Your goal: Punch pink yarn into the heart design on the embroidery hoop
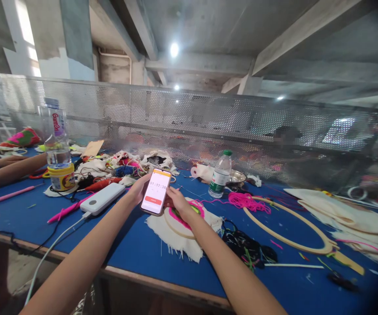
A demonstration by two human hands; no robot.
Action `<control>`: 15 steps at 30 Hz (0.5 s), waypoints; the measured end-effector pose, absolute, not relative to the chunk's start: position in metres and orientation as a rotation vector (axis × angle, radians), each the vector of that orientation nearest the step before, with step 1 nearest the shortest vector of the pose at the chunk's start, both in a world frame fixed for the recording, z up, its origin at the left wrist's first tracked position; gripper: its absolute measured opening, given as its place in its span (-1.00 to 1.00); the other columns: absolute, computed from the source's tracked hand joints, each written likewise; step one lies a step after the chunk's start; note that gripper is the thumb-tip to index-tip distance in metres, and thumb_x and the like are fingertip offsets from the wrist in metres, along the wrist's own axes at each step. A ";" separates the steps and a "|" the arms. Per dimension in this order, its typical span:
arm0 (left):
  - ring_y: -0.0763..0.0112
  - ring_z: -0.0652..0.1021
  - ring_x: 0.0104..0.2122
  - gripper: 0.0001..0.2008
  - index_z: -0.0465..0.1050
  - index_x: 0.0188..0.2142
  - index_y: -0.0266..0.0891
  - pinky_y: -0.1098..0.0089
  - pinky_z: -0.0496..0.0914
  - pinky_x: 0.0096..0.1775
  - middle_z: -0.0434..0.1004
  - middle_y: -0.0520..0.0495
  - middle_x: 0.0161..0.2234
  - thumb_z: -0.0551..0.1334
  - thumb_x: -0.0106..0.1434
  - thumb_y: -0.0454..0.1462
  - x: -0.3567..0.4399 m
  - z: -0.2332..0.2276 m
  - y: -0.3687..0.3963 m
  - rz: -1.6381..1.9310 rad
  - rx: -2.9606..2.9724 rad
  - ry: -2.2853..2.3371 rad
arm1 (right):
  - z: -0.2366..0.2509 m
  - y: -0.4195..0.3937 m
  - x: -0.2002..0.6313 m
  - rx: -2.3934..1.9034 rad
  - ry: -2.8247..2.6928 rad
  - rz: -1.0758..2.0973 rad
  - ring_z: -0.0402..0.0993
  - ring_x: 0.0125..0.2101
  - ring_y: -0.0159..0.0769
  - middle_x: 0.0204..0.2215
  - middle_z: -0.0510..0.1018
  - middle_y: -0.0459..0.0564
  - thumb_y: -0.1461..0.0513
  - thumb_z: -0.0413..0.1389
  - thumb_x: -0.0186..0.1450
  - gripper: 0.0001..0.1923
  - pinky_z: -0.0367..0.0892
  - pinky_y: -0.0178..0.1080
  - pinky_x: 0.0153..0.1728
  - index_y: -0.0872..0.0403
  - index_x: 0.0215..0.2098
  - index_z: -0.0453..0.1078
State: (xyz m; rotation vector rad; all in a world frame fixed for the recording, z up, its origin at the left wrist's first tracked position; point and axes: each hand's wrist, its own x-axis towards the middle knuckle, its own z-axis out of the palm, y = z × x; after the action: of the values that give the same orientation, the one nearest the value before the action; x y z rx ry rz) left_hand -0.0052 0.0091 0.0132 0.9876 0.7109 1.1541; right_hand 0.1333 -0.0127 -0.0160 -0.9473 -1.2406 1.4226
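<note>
A smartphone (156, 192) is held up above the blue table, its lit screen showing a timer at 01:37:38 and an orange button. My left hand (139, 189) is closed round the phone's left edge. On the opposite edge my right hand (178, 202) grips it too, with the fingers partly hidden behind the phone. Beneath my right wrist lies a white fabric piece (189, 250) in a round embroidery hoop (172, 225), with pink and green yarn worked into it. A white power bank (105, 197) rests left of the phone, a cable plugged into it.
At left stand a large clear bottle (57, 144) on a yellow tub (62, 177), near another person's arms (18, 172). Yarn and cloth scraps (123, 164) are piled behind. On the right are a green-capped bottle (220, 175), pink yarn (248, 202), black yarn (246, 240) and a larger hoop (284, 238).
</note>
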 end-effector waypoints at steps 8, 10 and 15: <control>0.29 0.53 -0.42 -0.71 0.43 -0.29 -0.35 0.37 0.37 -0.36 0.55 -0.15 -0.37 0.11 0.12 -0.17 -0.005 0.015 0.009 1.133 0.975 0.745 | -0.016 -0.012 0.132 -0.952 -1.232 1.435 0.39 -0.64 -0.43 -0.55 0.51 -0.12 0.21 -0.10 0.25 -0.84 0.32 -0.30 -0.51 0.07 -0.29 0.27; 0.29 0.53 -0.42 -0.72 0.44 -0.32 -0.34 0.37 0.37 -0.35 0.55 -0.15 -0.38 0.13 0.10 -0.17 -0.005 0.014 0.011 1.141 0.964 0.758 | -0.018 -0.009 0.131 -0.943 -1.230 1.444 0.39 -0.63 -0.42 -0.54 0.51 -0.11 0.19 -0.08 0.24 -0.83 0.32 -0.29 -0.50 0.07 -0.29 0.28; 0.27 0.53 -0.38 -0.75 0.43 -0.32 -0.34 0.36 0.38 -0.31 0.55 -0.14 -0.38 0.15 0.08 -0.19 -0.005 0.011 0.012 1.179 0.962 0.778 | -0.020 -0.008 0.132 -0.918 -1.223 1.480 0.44 -0.57 -0.39 -0.52 0.53 -0.08 0.15 -0.03 0.21 -0.81 0.33 -0.29 -0.47 0.09 -0.31 0.31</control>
State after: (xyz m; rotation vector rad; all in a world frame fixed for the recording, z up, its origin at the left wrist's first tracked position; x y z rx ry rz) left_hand -0.0054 0.0119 0.0114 0.9615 0.7784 1.1793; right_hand 0.1321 -0.0083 -0.0205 -0.9179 -1.2229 1.4795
